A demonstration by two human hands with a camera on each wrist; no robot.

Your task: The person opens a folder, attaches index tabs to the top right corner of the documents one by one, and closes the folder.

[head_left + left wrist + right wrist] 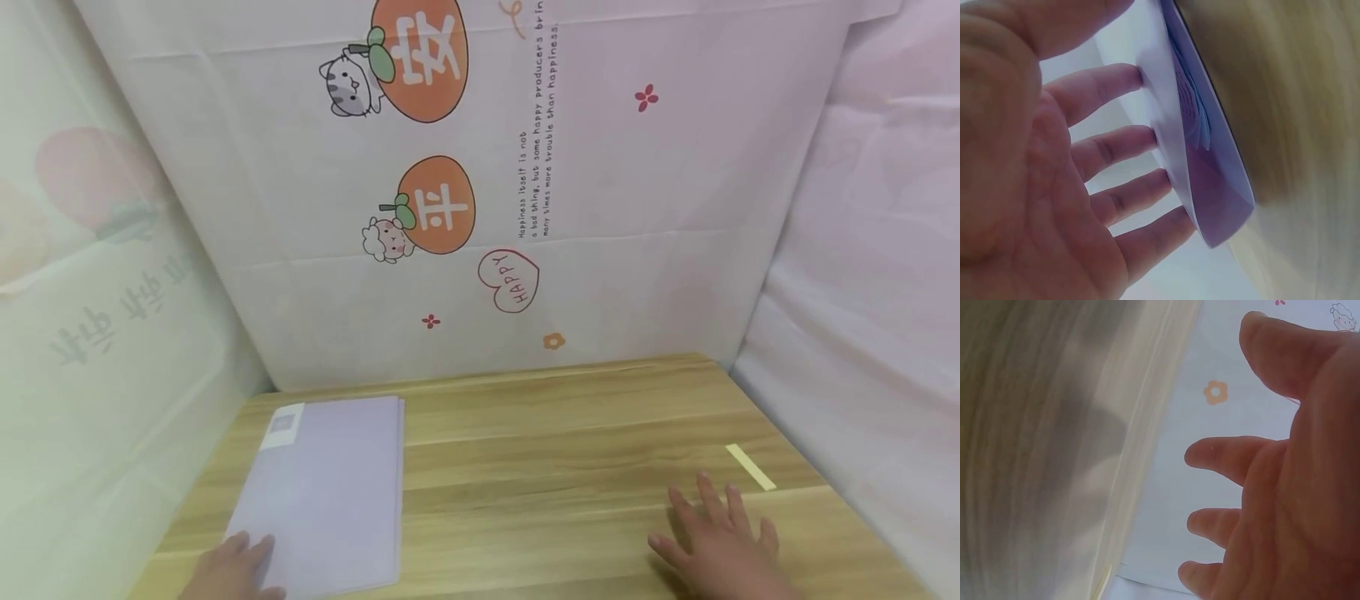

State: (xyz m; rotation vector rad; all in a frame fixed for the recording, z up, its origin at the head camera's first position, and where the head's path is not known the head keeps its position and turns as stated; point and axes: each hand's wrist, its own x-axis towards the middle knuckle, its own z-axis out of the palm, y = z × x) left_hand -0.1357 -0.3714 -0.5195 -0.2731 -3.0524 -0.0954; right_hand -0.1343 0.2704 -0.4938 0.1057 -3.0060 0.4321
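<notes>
Lilac document folder [330, 492] touched by left hand [228, 571], fingers extended, probably for steadying; right hand [723, 546] held spread, nothing gripped

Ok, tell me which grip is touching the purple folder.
The left grip: its fingers touch the purple folder. The right grip is well apart from it, fingers spread near the yellow strip.

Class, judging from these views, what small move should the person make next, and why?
Perhaps the left hand should ease the lilac folder open: the fingertips touch its upper side, its edge gapes, and papers show inside.
</notes>
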